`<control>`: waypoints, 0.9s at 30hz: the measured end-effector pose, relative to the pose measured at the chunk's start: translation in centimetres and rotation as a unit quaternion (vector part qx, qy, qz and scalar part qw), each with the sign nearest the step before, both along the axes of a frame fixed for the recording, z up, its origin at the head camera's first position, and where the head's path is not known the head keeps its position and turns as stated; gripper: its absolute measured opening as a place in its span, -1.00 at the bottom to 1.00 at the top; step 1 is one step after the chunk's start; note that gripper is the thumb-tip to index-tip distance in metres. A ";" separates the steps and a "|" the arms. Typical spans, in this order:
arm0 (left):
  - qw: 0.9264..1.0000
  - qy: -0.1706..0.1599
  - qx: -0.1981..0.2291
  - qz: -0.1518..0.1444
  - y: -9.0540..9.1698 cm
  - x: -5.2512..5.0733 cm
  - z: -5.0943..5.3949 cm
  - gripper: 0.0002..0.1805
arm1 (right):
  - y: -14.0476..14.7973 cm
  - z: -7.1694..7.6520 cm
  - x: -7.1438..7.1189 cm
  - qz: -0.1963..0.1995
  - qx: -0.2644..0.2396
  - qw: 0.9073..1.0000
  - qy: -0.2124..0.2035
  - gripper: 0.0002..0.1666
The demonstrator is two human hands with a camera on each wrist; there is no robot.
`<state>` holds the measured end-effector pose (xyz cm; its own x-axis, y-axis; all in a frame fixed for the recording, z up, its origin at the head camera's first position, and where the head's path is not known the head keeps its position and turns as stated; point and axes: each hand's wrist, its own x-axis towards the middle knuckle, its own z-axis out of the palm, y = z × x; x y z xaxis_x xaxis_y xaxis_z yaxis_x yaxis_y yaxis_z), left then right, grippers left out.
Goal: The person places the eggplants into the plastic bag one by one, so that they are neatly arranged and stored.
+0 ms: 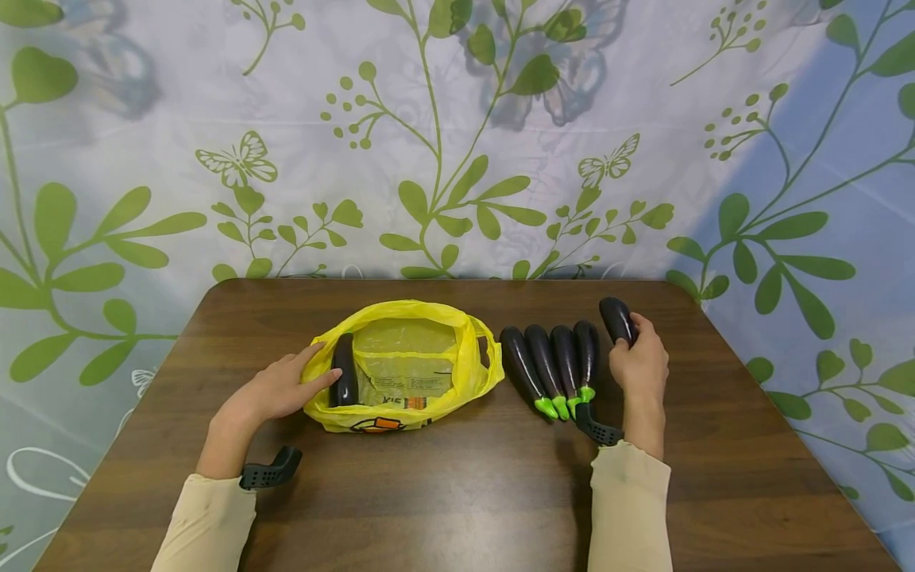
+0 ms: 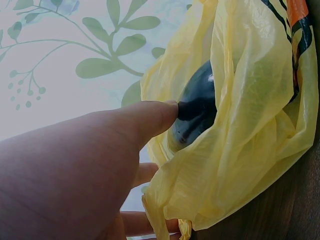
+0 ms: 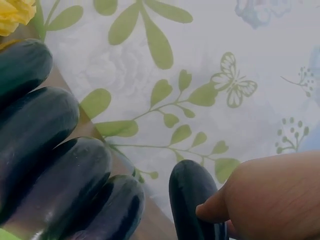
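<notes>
Eggplant lies inside yellow bag.

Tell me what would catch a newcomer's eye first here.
Probably the crinkled, bright yellow plastic bag, open left of centre on the brown wooden table, with a glossy, dark purple eggplant inside, touched by the left hand. Then four dark, green-capped eggplants line up right of the bag, and beyond them the right hand holds another dark eggplant.

The yellow plastic bag gapes open around one glossy dark eggplant; four green-capped eggplants lie alongside in a row, and a held eggplant tilts beyond.
</notes>
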<state>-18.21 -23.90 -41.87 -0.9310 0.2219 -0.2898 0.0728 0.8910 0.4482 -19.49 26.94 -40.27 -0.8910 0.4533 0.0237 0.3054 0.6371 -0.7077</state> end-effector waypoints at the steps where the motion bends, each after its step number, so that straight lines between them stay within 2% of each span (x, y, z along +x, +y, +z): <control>1: 1.000 0.000 0.000 0.001 0.0 0.0 0.0 0.03 | 0.0 0.1 0.0 0.002 0.000 1.000 -0.003 -0.29; 19: 1.000 -0.004 0.002 0.000 0.1 0.1 0.2 0.03 | -0.1 1.1 0.2 0.029 0.032 0.999 -0.021 -0.32; 27: 1.000 -0.002 0.000 -0.002 0.0 0.0 0.1 0.02 | -0.3 1.4 0.3 0.031 0.026 0.999 -0.020 -0.31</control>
